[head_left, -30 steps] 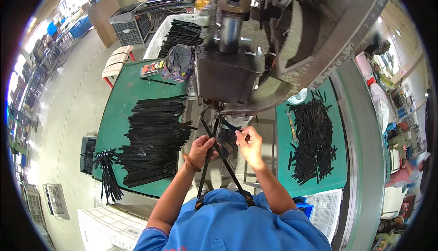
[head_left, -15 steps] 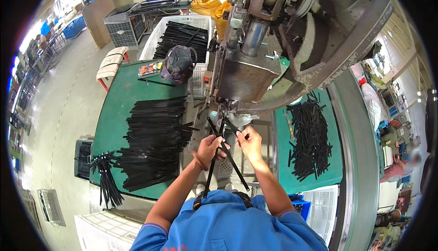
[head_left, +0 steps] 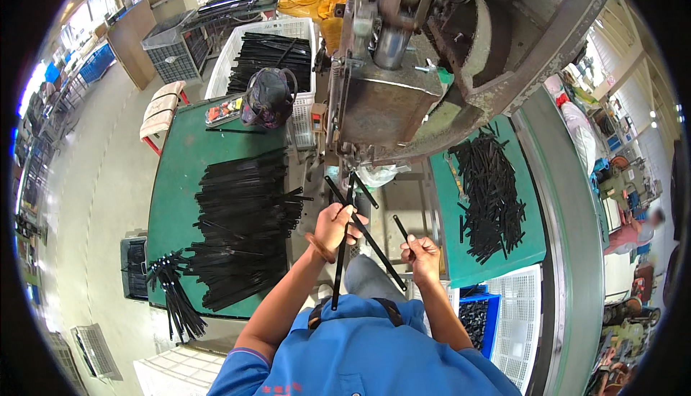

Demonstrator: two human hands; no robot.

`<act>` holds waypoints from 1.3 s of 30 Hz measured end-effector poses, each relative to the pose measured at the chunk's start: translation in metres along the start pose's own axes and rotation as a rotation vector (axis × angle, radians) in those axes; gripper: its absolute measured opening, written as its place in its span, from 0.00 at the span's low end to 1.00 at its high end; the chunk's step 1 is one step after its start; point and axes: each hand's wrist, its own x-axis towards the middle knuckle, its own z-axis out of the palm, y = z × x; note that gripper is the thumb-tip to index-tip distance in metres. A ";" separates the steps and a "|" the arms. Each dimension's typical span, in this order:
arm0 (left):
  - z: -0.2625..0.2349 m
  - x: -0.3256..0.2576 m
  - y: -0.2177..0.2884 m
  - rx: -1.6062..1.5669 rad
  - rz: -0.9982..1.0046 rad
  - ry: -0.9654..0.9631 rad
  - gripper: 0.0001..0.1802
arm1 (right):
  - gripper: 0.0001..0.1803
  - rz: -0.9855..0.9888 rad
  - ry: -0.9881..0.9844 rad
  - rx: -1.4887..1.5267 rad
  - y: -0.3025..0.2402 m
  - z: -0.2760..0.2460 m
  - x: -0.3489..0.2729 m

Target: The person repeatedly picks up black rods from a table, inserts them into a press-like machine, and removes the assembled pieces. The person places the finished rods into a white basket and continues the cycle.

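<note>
My left hand (head_left: 340, 228) is closed around crossed long black strips (head_left: 380, 253) just in front of the press (head_left: 392, 112). Their far ends reach up toward the press's lower part. Off to the right, my right hand (head_left: 423, 258) pinches a short black strip (head_left: 401, 228), which points up and away from the fingers. Another short strip (head_left: 366, 192) sits at the press, apart from my right hand. A dense pile of long black strips (head_left: 241, 216) lies on the left green table (head_left: 180, 148); shorter black pieces (head_left: 492, 194) are heaped on the right one (head_left: 457, 270).
A patterned cap or bag (head_left: 268, 98) rests at the left table's far end, before a white crate (head_left: 216, 72) of strips. A bundle of strips (head_left: 176, 292) overhangs that table's near corner. Low on the right stand a blue bin (head_left: 492, 324) and a white basket (head_left: 515, 317).
My right hand has moved away from the press, right and toward me, with a short strip in it. The left hand keeps its hold on the crossed strips. The view has shifted slightly.
</note>
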 end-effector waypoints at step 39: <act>-0.038 -0.068 -0.024 -0.244 0.156 0.307 0.09 | 0.11 -0.041 -0.364 -0.178 -0.027 0.118 0.061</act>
